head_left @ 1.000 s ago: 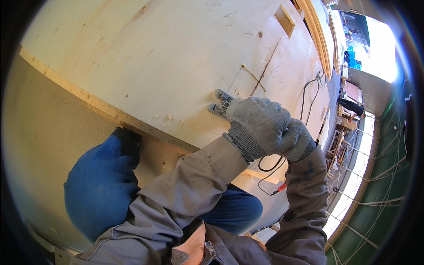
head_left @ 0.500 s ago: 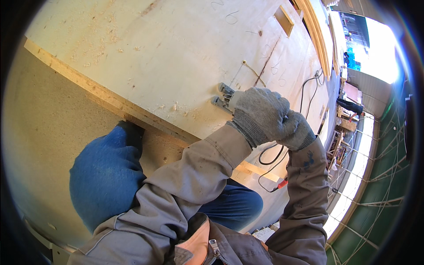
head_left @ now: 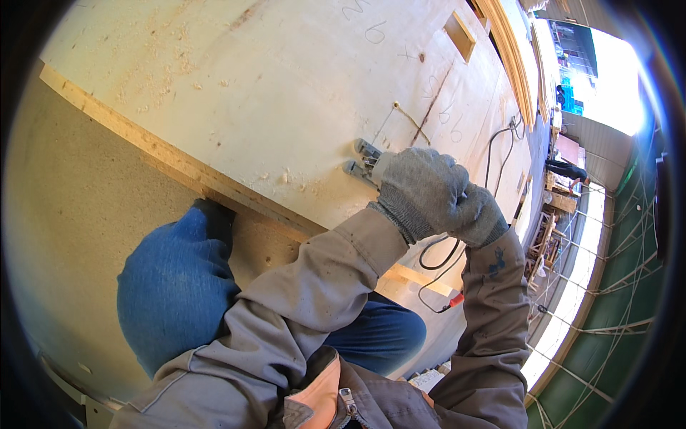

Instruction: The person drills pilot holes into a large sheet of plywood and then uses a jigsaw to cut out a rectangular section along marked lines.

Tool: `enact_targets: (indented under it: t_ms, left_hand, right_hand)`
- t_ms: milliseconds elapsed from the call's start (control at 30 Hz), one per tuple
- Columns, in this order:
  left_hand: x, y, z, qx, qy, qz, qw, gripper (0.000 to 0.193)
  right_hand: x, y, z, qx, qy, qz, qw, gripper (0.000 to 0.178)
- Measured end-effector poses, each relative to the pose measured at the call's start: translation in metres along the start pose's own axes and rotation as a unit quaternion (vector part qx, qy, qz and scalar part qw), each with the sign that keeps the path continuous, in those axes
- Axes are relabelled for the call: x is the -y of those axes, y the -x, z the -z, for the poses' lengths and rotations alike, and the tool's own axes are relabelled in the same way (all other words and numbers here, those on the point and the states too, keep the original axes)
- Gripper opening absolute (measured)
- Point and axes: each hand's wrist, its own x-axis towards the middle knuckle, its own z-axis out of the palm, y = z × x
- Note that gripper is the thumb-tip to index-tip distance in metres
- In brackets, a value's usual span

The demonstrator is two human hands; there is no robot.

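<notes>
My left hand (head_left: pixel 421 182), in a grey knit glove, is closed around a grey tool (head_left: pixel 366 159) whose two prongs stick out past the fingers. The rest of that tool is hidden in the glove. Close against the left hand is my right hand (head_left: pixel 480 217), gloved alike, with its fingers curled. Whatever it grips is hidden. Both hands are over a pale wooden panel (head_left: pixel 286 93). Beyond the prongs, a tan cord (head_left: pixel 412 120) lies on the panel from a small knot, and a thin pale line runs from the knot toward the tool.
Wood shavings (head_left: pixel 287 176) are scattered over the panel. A timber edge (head_left: pixel 143 143) borders it, with my blue-clothed knee (head_left: pixel 175 286) beside it. A black cable (head_left: pixel 493 146) curves past the hands, near a red-handled item (head_left: pixel 456 299). Another person (head_left: pixel 567 170) is far off at right.
Both hands have shifted slightly toward me, and the prongs of the grey tool have moved a little downward in view with them. The grip looks the same.
</notes>
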Motion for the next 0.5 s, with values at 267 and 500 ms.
enact_targets:
  t_ms: [267, 500]
  left_hand:
    - [-0.0017, 0.0001, 0.0061, 0.051, -0.002, 0.014, 0.999, 0.042]
    - [-0.0027, 0.0001, 0.0026, -0.005, -0.011, -0.011, 1.000, 0.053]
  right_hand:
    - [0.0123, 0.0018, 0.0004, 0.009, -0.059, -0.013, 0.998, 0.049]
    - [0.0038, 0.0014, -0.0038, -0.004, -0.104, -0.005, 0.995, 0.047]
